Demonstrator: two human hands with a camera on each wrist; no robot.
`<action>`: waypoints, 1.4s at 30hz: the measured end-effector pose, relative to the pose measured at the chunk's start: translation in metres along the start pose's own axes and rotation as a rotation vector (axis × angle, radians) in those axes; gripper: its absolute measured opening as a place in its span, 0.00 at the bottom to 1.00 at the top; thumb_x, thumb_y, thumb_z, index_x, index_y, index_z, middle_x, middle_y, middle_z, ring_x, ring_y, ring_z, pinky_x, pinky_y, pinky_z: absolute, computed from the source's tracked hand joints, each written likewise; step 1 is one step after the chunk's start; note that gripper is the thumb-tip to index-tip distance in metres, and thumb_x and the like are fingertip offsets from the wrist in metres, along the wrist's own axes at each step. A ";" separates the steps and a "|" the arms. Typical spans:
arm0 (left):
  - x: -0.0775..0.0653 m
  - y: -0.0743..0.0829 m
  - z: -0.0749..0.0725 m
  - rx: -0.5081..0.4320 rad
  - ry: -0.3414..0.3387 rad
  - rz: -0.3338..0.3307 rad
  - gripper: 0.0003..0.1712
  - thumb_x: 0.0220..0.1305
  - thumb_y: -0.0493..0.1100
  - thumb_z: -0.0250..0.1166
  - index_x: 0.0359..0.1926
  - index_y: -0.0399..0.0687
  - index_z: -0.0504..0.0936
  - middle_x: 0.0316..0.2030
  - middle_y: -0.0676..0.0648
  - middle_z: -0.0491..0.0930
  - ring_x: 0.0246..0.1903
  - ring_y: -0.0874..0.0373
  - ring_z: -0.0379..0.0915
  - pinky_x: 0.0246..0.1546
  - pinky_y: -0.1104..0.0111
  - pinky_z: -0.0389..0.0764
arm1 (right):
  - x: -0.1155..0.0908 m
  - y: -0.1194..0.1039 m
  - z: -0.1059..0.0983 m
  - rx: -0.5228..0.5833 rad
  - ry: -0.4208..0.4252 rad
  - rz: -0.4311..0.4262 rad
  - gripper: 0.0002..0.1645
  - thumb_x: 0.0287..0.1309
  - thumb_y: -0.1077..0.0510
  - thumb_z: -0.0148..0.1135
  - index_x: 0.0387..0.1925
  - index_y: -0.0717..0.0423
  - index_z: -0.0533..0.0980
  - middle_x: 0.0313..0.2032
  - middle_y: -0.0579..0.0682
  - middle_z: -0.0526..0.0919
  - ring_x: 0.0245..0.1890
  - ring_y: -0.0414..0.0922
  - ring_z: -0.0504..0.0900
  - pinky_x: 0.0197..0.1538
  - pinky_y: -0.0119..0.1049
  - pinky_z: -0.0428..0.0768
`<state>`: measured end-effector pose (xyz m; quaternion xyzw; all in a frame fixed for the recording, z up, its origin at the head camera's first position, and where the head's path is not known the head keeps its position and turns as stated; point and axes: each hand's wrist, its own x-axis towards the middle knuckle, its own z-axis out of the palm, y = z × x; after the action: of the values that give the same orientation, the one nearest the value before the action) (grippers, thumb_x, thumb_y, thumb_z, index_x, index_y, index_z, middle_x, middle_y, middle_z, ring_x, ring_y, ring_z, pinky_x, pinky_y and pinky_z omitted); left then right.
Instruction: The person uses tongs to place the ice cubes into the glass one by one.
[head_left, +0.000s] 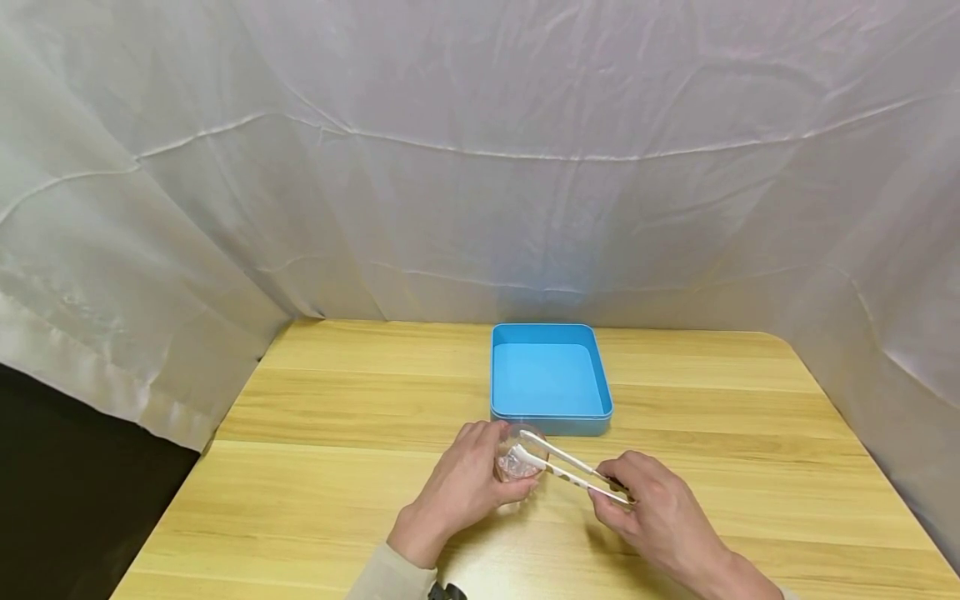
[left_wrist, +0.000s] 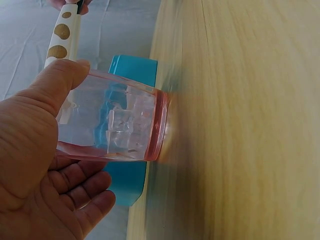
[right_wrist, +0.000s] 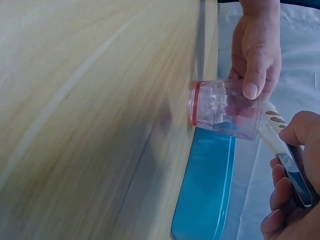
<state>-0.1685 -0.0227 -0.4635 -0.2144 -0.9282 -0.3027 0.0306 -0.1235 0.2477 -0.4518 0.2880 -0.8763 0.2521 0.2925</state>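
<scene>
A clear cup with a pinkish base [left_wrist: 159, 125] stands upright on the table, and several clear cubes [left_wrist: 122, 124] lie in its lower part. My left hand [head_left: 467, 473] holds the cup from the left side, thumb and fingers on opposite sides of its upper wall. In my right hand [head_left: 663, 512] I grip white tongs with brown spots [head_left: 572, 477], thumb on one arm and fingers on the other. The tongs slant down to the left. Their tips are inside the cup's mouth, spread apart; whether they touch a cube I cannot tell.
Just behind the cup sits a shallow blue tray [head_left: 551, 379] with nothing inside. Both rest on a wooden table [head_left: 337, 483]. Pale grey cloth [head_left: 480, 208] hangs behind the table and along its sides. A dark area shows at the lower left.
</scene>
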 end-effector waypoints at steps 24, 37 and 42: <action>0.001 -0.001 0.000 -0.028 -0.022 -0.013 0.45 0.56 0.63 0.79 0.67 0.45 0.75 0.58 0.48 0.81 0.57 0.55 0.74 0.58 0.58 0.82 | 0.001 0.046 -0.039 -0.185 0.086 0.373 0.10 0.51 0.61 0.77 0.36 0.58 0.85 0.29 0.48 0.83 0.23 0.33 0.69 0.21 0.32 0.70; 0.001 -0.002 0.001 -0.030 -0.018 -0.014 0.45 0.56 0.62 0.80 0.67 0.43 0.75 0.58 0.47 0.81 0.57 0.55 0.74 0.58 0.57 0.82 | -0.032 0.106 -0.072 -0.314 -0.145 0.685 0.18 0.67 0.52 0.62 0.37 0.65 0.83 0.32 0.59 0.85 0.25 0.52 0.81 0.23 0.52 0.76; 0.001 -0.001 0.001 -0.031 -0.018 -0.011 0.45 0.56 0.62 0.80 0.66 0.43 0.76 0.58 0.47 0.81 0.57 0.55 0.74 0.59 0.57 0.82 | -0.043 0.125 -0.080 -0.357 -0.194 0.757 0.20 0.68 0.51 0.58 0.37 0.66 0.82 0.27 0.57 0.81 0.23 0.53 0.77 0.21 0.52 0.73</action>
<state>-0.1696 -0.0229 -0.4650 -0.2125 -0.9248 -0.3152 0.0173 -0.1471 0.4003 -0.4578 -0.0867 -0.9735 0.1580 0.1407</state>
